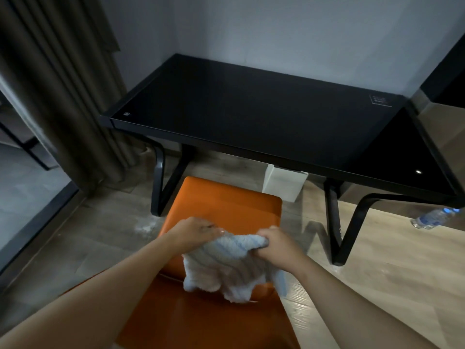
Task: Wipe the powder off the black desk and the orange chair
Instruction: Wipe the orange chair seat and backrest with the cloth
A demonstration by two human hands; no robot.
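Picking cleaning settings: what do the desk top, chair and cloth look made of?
Black desk: top looks like glossy glass or lacquer, given the light glint and wall reflection; legs look like painted metal.
Orange chair: smooth leather or vinyl, soft sheen, stitched seam.
Cloth: ribbed, fluffy terry or microfibre, bunched in the left hand and right hand.

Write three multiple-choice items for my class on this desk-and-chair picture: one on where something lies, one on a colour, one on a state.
1. Where does the plastic bottle lie?
A. on the desk
B. on the floor at the right
C. on the chair

2. What colour is the chair?
A. orange
B. green
C. white

3. How is the cloth held?
A. lying flat on the desk
B. by one hand only
C. gripped by both hands above the chair

Answers: 1 B, it lies on the wooden floor beside the desk leg. 2 A, the seat is orange. 3 C, the left hand and right hand each clutch it.
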